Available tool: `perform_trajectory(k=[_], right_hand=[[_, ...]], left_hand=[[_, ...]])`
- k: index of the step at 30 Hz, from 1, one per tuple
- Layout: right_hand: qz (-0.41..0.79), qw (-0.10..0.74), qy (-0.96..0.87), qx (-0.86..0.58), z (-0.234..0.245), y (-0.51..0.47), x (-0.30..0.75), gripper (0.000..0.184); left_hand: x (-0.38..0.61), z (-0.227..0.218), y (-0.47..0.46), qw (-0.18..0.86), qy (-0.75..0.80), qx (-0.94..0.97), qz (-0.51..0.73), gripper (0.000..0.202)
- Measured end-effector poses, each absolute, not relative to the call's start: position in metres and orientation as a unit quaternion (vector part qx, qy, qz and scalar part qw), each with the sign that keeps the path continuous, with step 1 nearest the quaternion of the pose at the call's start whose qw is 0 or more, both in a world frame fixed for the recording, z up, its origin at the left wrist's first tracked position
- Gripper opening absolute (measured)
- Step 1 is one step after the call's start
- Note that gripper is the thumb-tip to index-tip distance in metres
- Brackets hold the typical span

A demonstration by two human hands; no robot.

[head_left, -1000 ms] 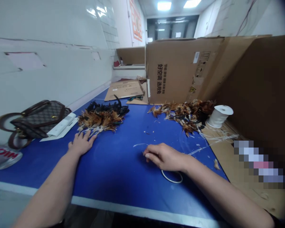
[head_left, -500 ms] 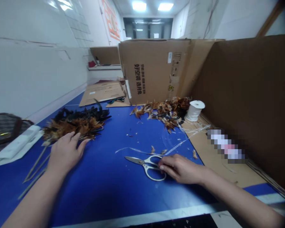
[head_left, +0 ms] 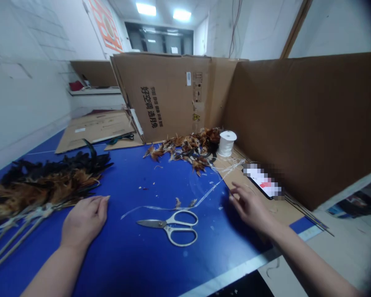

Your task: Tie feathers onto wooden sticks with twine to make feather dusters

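Observation:
My left hand [head_left: 83,220] lies flat and open on the blue table [head_left: 136,264], just right of a bundle of brown and black feathers on thin sticks [head_left: 40,187]. White-handled scissors [head_left: 171,227] lie closed on the table between my hands, touched by neither. My right hand [head_left: 250,206] hovers open with fingers spread near the table's right edge, beside a strip of white ribbon [head_left: 200,200] and close to a phone [head_left: 262,181] lying on cardboard. It holds nothing.
A second heap of loose brown feathers [head_left: 188,148] and a spool of white ribbon [head_left: 227,143] sit at the back. Tall cardboard panels [head_left: 297,123] wall off the back and right. Flat cardboard [head_left: 95,126] lies at the far left.
My right hand has let go of the scissors and moved right toward the phone. The view has swung right, so the handbag has left the frame. My left hand stays by the feather bundle.

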State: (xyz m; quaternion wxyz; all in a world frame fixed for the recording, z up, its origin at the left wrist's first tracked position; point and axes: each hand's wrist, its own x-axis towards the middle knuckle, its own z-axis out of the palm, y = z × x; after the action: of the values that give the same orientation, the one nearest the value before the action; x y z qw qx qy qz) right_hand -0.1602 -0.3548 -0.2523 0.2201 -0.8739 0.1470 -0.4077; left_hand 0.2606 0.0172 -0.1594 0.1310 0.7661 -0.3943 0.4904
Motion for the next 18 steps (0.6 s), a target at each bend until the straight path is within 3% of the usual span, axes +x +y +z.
perform_trajectory(k=[9,16,18], right_hand=[[-0.333,0.247,-0.008,-0.91,-0.232,-0.279,-0.114,0.034],[-0.238,0.445,-0.148,-0.851,-0.154,-0.23,-0.159,0.03],[-0.213,0.422,-0.254,-0.844,-0.133,-0.214,-0.179,0.035]], left_hand=[[0.258,-0.156,0.027,0.106,-0.322,0.815,0.47,0.051],[0.269,-0.156,0.031,0.069,-0.249,0.843,0.471,0.063],[0.271,-0.156,0.031,0.068,-0.251,0.846,0.466,0.064]])
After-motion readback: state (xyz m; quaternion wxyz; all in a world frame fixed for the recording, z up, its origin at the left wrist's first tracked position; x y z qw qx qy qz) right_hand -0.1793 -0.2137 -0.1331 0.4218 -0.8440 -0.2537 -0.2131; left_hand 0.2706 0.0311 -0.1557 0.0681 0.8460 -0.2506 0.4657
